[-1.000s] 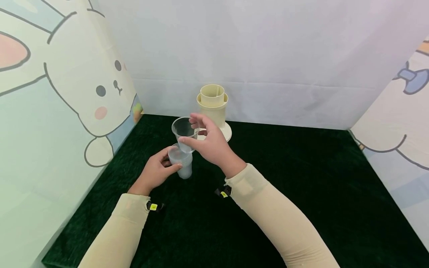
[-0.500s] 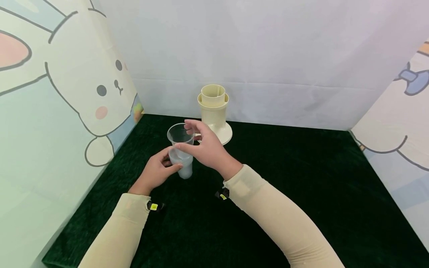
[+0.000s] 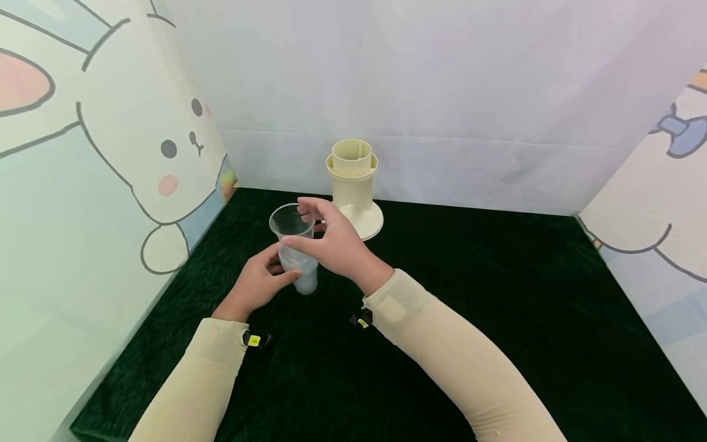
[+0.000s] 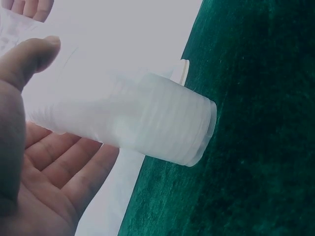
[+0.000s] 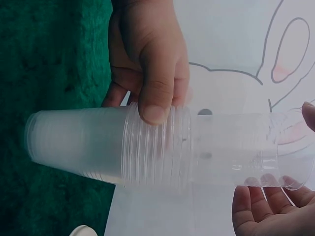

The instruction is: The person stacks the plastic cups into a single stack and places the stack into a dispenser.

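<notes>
My left hand (image 3: 256, 283) grips a stack of clear plastic cups (image 3: 306, 281), its thumb lying across the rims in the right wrist view. A single clear plastic cup (image 3: 288, 222) is in my right hand (image 3: 341, 247), fingers and thumb around its upper part. The lower end of that cup sits inside the stack's mouth, while its upper part (image 5: 226, 147) sticks out. In the left wrist view, the bottoms of the stacked cups (image 4: 179, 120) point towards the green cloth.
A cream cylindrical holder (image 3: 351, 187) with a smaller tube in its top stands on a round base behind my right hand. Dark green cloth (image 3: 469, 319) covers the table. A white backdrop (image 3: 442, 92) rises behind, and rabbit-printed panels (image 3: 132, 135) flank the sides.
My right hand has moved down and slightly left, bringing the single cup from above the stack into its mouth. My left hand and the stack have stayed nearly still.
</notes>
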The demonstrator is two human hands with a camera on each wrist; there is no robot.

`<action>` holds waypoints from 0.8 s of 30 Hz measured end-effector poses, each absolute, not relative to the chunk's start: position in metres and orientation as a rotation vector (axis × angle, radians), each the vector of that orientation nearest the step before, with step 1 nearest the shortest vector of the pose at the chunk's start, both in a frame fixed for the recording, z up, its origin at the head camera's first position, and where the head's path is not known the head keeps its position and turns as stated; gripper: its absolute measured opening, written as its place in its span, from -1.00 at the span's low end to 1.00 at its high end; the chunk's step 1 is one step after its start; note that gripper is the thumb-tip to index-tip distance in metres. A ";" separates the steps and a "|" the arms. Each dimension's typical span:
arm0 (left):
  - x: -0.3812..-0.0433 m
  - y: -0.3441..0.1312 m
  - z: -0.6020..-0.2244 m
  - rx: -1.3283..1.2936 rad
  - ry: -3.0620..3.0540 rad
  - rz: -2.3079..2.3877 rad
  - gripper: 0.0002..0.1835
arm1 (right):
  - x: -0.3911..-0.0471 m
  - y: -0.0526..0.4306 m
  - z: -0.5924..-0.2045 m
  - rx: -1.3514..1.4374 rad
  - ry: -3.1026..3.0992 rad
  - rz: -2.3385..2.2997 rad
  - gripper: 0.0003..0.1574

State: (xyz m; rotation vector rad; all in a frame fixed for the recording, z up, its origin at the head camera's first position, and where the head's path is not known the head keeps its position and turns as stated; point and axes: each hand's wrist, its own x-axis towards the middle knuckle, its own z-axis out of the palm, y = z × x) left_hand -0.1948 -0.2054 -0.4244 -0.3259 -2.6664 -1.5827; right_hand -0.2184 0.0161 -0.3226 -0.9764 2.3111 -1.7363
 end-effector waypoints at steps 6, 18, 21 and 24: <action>-0.194 -0.205 -0.425 -0.323 -2.659 -1.609 -0.32 | -0.221 0.013 -0.321 -0.978 2.306 -1.725 -0.09; -0.194 -0.205 -0.424 -0.339 -2.655 -1.578 -0.30 | -0.224 0.012 -0.336 -0.941 2.316 -1.712 -0.10; -0.194 -0.205 -0.424 -0.349 -2.650 -1.576 -0.32 | -0.224 0.011 -0.340 -0.932 2.306 -1.717 -0.09; -0.194 -0.205 -0.425 -0.345 -2.642 -1.586 -0.35 | -0.225 0.010 -0.343 -0.917 2.304 -1.725 -0.09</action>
